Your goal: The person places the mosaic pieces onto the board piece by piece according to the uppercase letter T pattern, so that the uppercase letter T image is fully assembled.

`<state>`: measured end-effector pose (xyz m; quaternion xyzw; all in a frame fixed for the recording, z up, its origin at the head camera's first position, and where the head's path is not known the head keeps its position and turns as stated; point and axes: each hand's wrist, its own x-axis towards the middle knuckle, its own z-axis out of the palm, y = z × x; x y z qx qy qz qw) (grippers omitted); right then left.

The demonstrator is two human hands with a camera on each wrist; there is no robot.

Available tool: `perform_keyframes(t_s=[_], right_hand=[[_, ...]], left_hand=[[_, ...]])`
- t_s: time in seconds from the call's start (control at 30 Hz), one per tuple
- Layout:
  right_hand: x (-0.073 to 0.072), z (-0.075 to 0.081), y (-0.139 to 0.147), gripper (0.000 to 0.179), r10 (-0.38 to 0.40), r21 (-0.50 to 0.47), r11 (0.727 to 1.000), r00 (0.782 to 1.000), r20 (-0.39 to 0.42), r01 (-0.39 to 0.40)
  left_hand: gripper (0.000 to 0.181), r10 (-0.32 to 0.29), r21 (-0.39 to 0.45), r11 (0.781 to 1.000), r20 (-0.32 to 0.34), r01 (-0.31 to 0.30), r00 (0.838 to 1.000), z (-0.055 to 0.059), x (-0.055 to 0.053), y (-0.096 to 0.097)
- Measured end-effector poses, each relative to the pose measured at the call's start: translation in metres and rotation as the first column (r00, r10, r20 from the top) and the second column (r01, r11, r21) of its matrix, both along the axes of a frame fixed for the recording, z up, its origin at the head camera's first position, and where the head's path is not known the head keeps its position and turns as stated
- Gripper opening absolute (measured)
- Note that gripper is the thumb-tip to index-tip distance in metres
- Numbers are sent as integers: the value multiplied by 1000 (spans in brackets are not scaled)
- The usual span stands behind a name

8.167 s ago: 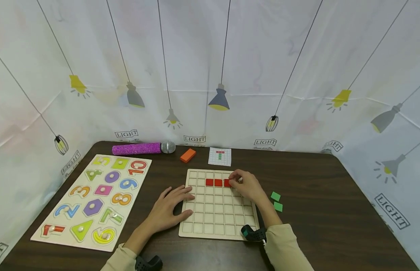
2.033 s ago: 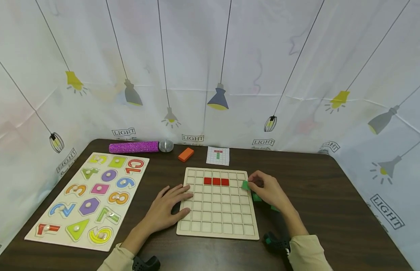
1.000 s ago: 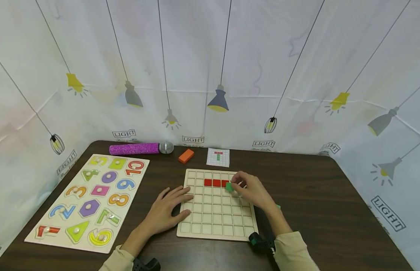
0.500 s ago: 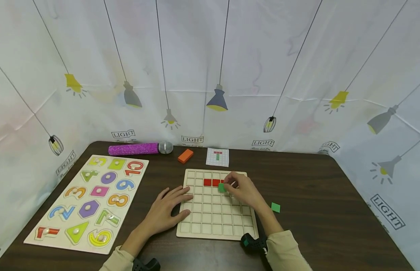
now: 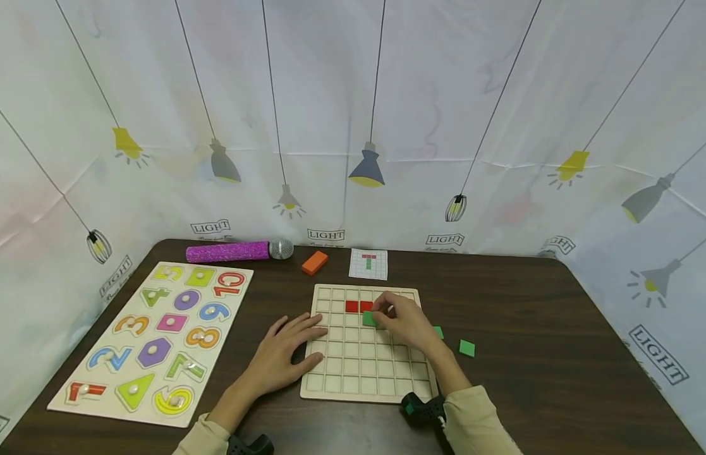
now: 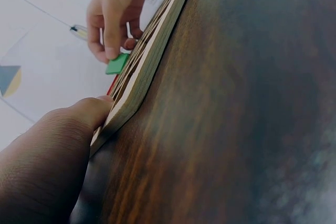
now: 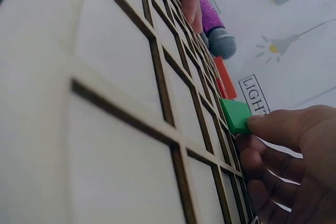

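Here, right hand (image 5: 405,320): pinches green tile (image 5: 368,319), hides some grid board (image 5: 351,366)
Left hand (image 5: 287,349): spread, touching board
Table (image 5: 557,354): microphone (image 5: 239,251), number puzzle (image 5: 179,344), orange block (image 5: 315,263)

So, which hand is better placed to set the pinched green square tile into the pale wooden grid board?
Probably the right hand: it pinches the green square tile over the pale wooden grid board, while the left hand rests at the board's left edge.

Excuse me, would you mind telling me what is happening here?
A person's right-hand grip pinches a green square tile, tilted over a pale wooden grid board near red square tiles. The left-hand grip rests on the board's left edge. Two more green tiles lie right of the board, one partly hidden.
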<state>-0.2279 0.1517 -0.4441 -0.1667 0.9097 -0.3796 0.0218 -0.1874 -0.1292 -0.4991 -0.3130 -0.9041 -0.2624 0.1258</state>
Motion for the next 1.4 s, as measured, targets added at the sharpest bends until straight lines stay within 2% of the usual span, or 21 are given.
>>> perform_keyframes(t_s=[0.37, 0.7, 0.93, 1.1, 1.4], right_hand=[[2, -3, -8, 4, -8, 90, 996, 999, -42, 12], [3, -3, -11, 6, -6, 137, 990, 999, -40, 11], [4, 1, -5, 9, 30, 83, 996, 999, -23, -28], [5, 5, 7, 12, 15, 46, 999, 1000, -7, -15], [7, 9, 38, 14, -8, 27, 1000, 998, -60, 9]], left_hand=[[45, 11, -2, 1000, 5, -11, 1000, -2, 2, 0], [46, 15, 0, 1000, 28, -15, 999, -1, 5, 0], [46, 10, 6, 1000, 27, -10, 1000, 0, 6, 1], [46, 5, 4, 1000, 18, -5, 1000, 0, 4, 2], [46, -4, 13, 1000, 11, 4, 1000, 2, 1, 2]])
